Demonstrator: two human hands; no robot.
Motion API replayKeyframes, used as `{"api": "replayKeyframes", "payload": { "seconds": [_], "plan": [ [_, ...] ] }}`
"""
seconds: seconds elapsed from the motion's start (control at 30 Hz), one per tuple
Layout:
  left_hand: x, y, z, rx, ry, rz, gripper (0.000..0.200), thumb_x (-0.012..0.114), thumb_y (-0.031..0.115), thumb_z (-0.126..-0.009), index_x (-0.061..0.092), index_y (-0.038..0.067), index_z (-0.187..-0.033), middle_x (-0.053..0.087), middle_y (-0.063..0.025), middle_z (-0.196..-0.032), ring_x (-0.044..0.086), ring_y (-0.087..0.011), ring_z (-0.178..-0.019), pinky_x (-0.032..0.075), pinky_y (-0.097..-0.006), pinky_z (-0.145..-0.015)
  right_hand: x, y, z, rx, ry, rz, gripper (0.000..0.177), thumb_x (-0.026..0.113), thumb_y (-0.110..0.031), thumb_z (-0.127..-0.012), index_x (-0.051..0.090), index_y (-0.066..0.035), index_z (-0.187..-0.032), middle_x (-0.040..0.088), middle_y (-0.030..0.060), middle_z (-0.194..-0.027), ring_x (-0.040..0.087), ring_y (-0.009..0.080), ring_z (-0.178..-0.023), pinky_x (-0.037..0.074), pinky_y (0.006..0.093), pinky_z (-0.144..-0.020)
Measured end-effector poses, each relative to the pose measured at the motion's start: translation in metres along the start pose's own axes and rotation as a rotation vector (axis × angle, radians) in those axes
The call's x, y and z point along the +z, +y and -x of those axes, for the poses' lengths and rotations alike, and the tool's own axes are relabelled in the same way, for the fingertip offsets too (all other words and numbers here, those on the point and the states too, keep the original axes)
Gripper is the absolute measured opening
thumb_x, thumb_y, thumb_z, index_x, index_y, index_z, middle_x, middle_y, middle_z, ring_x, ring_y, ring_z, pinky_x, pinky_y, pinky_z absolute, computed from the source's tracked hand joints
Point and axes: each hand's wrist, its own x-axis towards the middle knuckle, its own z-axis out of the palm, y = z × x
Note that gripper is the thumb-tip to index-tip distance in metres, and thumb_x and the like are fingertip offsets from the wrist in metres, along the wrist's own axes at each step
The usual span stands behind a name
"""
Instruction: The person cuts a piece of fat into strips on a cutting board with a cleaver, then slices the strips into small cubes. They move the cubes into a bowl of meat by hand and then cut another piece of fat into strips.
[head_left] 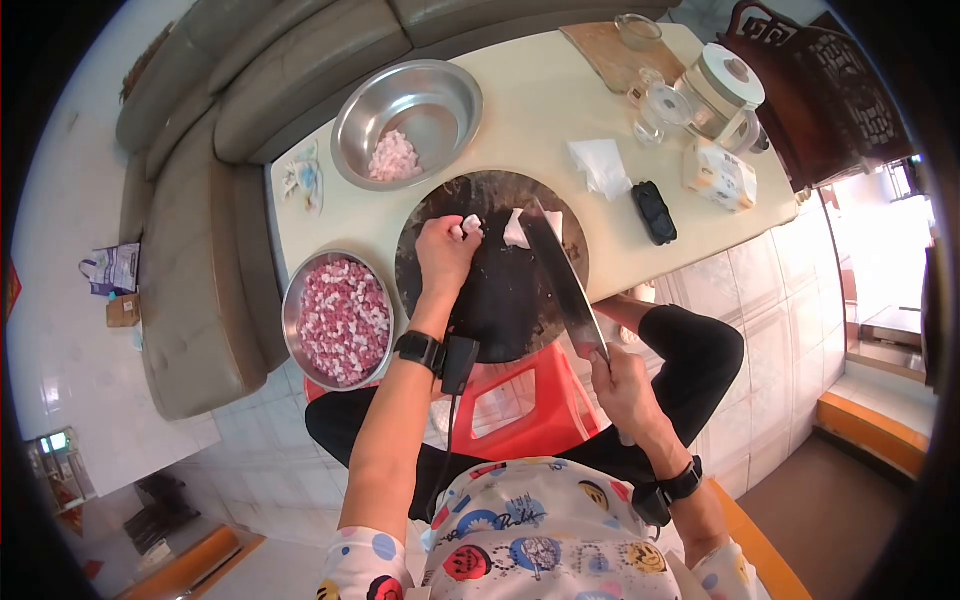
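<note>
**Cleaver (560, 270) and white chunk (515, 230) on the round chopping board (500, 300)**

Far left of the board, well apart from it: a grey sofa (190, 300). Just left of the board, close against its rim: a steel bowl (291, 310) heaped with diced pink and white pieces (345, 320). Up and left of the board, near but apart: a second steel bowl (462, 90), with a small pile of pale pink dice (393, 157) inside.

On the board's upper left part: the left hand (445, 255), fingers pinched narrow on small pale pieces (468, 225). Behind it, over the board's near-left edge: a black wrist band (420, 348).

Just right of those pieces, at the board's upper middle: the white chunk, right beside the flat of the cleaver; touching or apart, not clear. Blade laid slanting across the board's right half, tip up by the chunk, handle reaching off the near-right edge. There, just off the board: the right hand (618, 385), wrapped tight round the cleaver's handle.

Under the board's near edge: a red plastic stool (530, 405).

Right of the board, on the pale table (540, 110): a crumpled white tissue (600, 165), then a black case (655, 212), then a printed box (720, 175), each further from the board's rim. Furthest up and right of the board: a glass jug (655, 105) and a white kettle (722, 95).
</note>
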Motion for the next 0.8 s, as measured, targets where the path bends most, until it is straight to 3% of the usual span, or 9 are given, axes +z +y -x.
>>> {"api": "replayKeyframes", "payload": {
  "seconds": [0.07, 0.1, 0.33, 0.4, 0.43, 0.57, 0.63, 0.73, 0.8],
  "plan": [
    [0.006, -0.003, -0.002, 0.105, -0.072, -0.128, 0.016, 0.071, 0.01, -0.072, 0.066, 0.001, -0.084, 0.059, -0.0116, -0.082, 0.06, -0.0284, -0.071, 0.049, -0.0354, -0.067, 0.003, -0.003, -0.006, -0.039, 0.013, 0.0, 0.018, 0.052, -0.008, -0.087, 0.051, 0.007, -0.077, 0.05, 0.0278, -0.059, 0.054, 0.0449, -0.059, 0.041, 0.0453, -0.052],
    [0.009, -0.004, -0.003, 0.034, -0.11, -0.043, 0.017, 0.07, 0.01, -0.07, 0.066, 0.003, -0.085, 0.058, -0.013, -0.082, 0.06, -0.0327, -0.074, 0.049, -0.0389, -0.07, 0.005, -0.005, -0.008, -0.08, 0.027, 0.002, 0.018, 0.052, -0.008, -0.087, 0.051, 0.007, -0.078, 0.05, 0.0279, -0.059, 0.054, 0.0449, -0.059, 0.041, 0.0456, -0.052],
    [-0.007, 0.004, 0.007, 0.084, -0.179, -0.169, 0.013, 0.067, 0.011, -0.071, 0.066, 0.002, -0.081, 0.06, -0.0167, -0.079, 0.062, -0.0332, -0.073, 0.049, -0.0394, -0.068, 0.006, -0.026, -0.017, -0.027, -0.039, 0.041, 0.019, 0.052, -0.01, -0.089, 0.052, 0.008, -0.081, 0.051, 0.0287, -0.06, 0.054, 0.0456, -0.061, 0.041, 0.0468, -0.054],
    [-0.026, 0.013, 0.021, -0.163, -0.263, -0.119, 0.013, 0.068, 0.012, -0.071, 0.067, 0.001, -0.078, 0.063, -0.0174, -0.074, 0.063, -0.033, -0.071, 0.05, -0.0383, -0.066, 0.007, -0.031, -0.016, -0.065, -0.043, 0.082, 0.019, 0.052, -0.01, -0.089, 0.052, 0.008, -0.081, 0.052, 0.0286, -0.06, 0.054, 0.0455, -0.061, 0.042, 0.0473, -0.054],
    [-0.03, 0.005, 0.028, -0.155, -0.27, -0.169, 0.015, 0.071, 0.013, -0.071, 0.067, 0.0, -0.078, 0.06, -0.0122, -0.06, 0.06, -0.0218, -0.055, 0.047, -0.0348, -0.055, 0.009, -0.031, -0.016, -0.062, -0.047, 0.084, 0.019, 0.052, -0.01, -0.089, 0.052, 0.008, -0.081, 0.052, 0.0286, -0.06, 0.054, 0.0455, -0.061, 0.042, 0.0473, -0.054],
    [-0.041, -0.007, 0.052, -0.296, -0.315, -0.16, 0.016, 0.072, 0.013, -0.071, 0.068, 0.001, -0.081, 0.061, -0.0107, -0.061, 0.06, -0.0211, -0.056, 0.047, -0.0332, -0.056, 0.02, -0.029, -0.013, -0.11, -0.074, 0.116, 0.019, 0.053, -0.01, -0.088, 0.053, 0.007, -0.081, 0.052, 0.0279, -0.06, 0.055, 0.0453, -0.06, 0.042, 0.0483, -0.054],
    [-0.04, -0.01, 0.06, -0.069, -0.225, -0.137, 0.016, 0.072, 0.01, -0.073, 0.067, 0.001, -0.084, 0.062, -0.0105, -0.07, 0.062, -0.0214, -0.061, 0.048, -0.0326, -0.058, 0.025, -0.027, -0.01, -0.119, -0.091, 0.158, 0.018, 0.054, -0.01, -0.088, 0.053, 0.007, -0.082, 0.052, 0.0276, -0.06, 0.055, 0.0452, -0.06, 0.042, 0.0488, -0.054],
    [-0.034, -0.008, 0.067, 0.0, -0.153, -0.024, 0.011, 0.068, 0.009, -0.076, 0.067, 0.003, -0.085, 0.06, -0.0115, -0.081, 0.061, -0.0303, -0.072, 0.049, -0.038, -0.065, 0.033, -0.023, -0.009, -0.17, -0.1, 0.174, 0.016, 0.054, -0.01, -0.087, 0.054, 0.006, -0.085, 0.053, 0.0273, -0.06, 0.056, 0.0448, -0.061, 0.043, 0.0493, -0.054],
    [-0.035, -0.009, 0.07, 0.028, -0.166, -0.066, 0.011, 0.067, 0.008, -0.076, 0.067, 0.003, -0.085, 0.059, -0.0115, -0.081, 0.06, -0.0303, -0.073, 0.049, -0.0383, -0.065, 0.038, -0.02, -0.008, -0.175, -0.106, 0.219, 0.015, 0.054, -0.009, -0.086, 0.052, 0.006, -0.087, 0.053, 0.0264, -0.059, 0.056, 0.0447, -0.06, 0.044, 0.0497, -0.054]
  ]
}}
